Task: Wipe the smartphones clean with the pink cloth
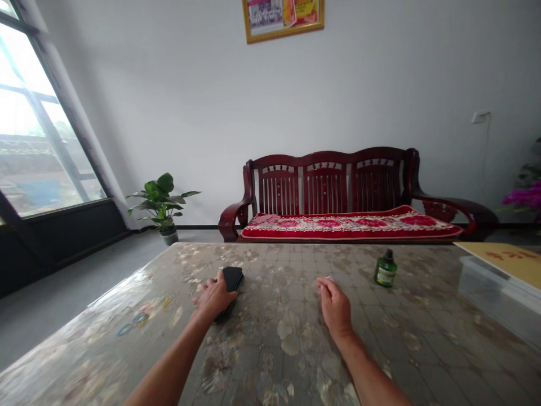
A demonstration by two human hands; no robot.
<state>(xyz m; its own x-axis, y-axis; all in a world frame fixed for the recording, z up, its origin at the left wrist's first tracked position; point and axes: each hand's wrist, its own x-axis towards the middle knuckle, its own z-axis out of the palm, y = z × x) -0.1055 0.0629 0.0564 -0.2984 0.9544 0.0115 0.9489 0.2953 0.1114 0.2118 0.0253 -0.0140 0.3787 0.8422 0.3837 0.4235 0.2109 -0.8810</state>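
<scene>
My left hand (213, 298) lies over a black, flat, layered stack (233, 276) on the table, its thumb at the right side and its other fingers toward the left. Part of the stack is hidden under the palm. To the right, my right hand (335, 307) is closed just above the tabletop, thumb and fingers pressed together. Something pale shows by its fingertips, too small to name. Left of my left hand lie several coloured rubber bands, among them a blue band (124, 329) and a yellow band (167, 301).
A green bottle (385, 270) with a black cap stands right of my right hand. A clear plastic box (482, 287) with a yellow sheet (507, 259) on top fills the table's right side. Beyond the patterned table (270, 349) are a wooden bench (325, 189) and a potted plant (164, 206).
</scene>
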